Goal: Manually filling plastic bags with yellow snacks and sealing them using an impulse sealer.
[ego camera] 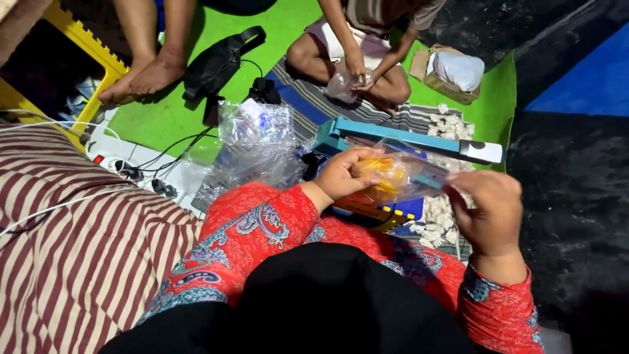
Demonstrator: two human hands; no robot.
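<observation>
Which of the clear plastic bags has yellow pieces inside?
The small bag held between left hand and right hand; the crumpled bags beside it show none.

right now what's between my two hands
In the head view, a clear plastic bag of yellow-orange snacks spans the gap: the left hand grips one end, the right hand pinches the other. Beneath it lies the blue heat sealer.

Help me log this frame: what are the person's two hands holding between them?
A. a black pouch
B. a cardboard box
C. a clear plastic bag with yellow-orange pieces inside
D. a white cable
C: the left hand and right hand grip opposite ends of the clear plastic bag with yellow-orange pieces inside.
</observation>
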